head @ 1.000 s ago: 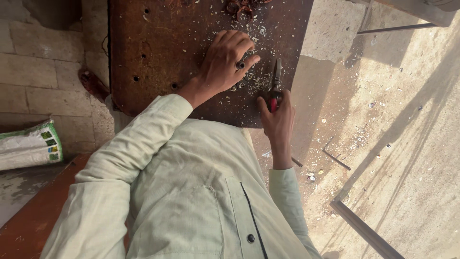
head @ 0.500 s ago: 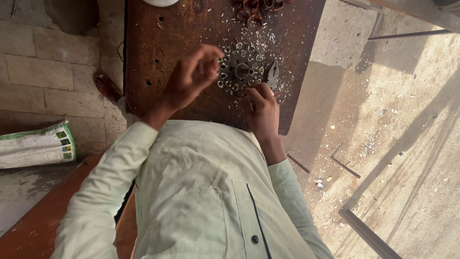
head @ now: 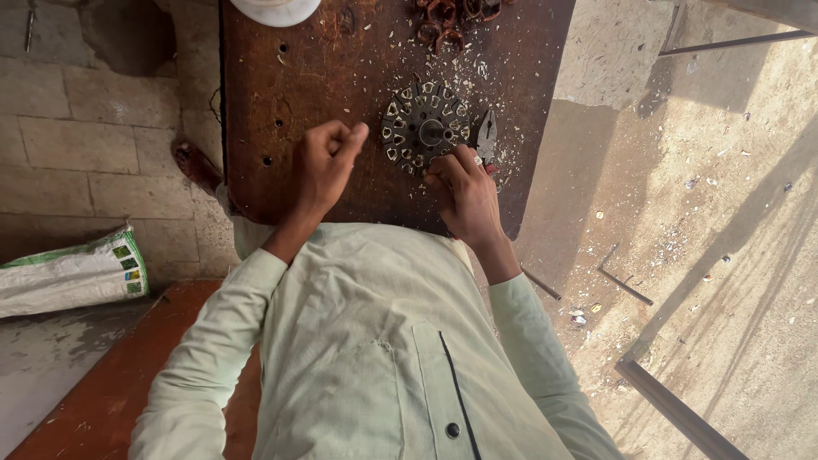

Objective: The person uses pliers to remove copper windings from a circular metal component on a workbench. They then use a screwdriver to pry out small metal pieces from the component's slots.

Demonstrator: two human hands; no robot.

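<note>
In the head view, a round slotted metal core (head: pixel 424 129), dark and ringed with small pale slot liners, is lying flat on the rusty brown tabletop (head: pixel 341 77), near its right front part. The right hand (head: pixel 464 192) is being rested on the front right edge of this core, its fingers (head: pixel 443 170) bent and pressed together against the rim. Whether something small is pinched between them cannot be told. A pair of pliers (head: pixel 486 136) is lying just beside the core on its right, close to the same hand; its handles are hidden by the hand, so it cannot be said whether they are being gripped.

The left hand (head: pixel 326 166) is being held above the tabletop to the left of the core, apart from it, closed into a loose fist with the thumb tip touching the forefinger; nothing can be seen inside it. Both forearms, in pale green sleeves, are being stretched forward from the body, the wrists bent slightly inward toward the core.

By judgement, the slots of the core are being worked on one by one, and the next move is calling for a fine, steady pinch at the rim.

Pale scraps are scattered around the core, and some reddish curled pieces (head: pixel 447 21) are lying at the far edge.
</note>
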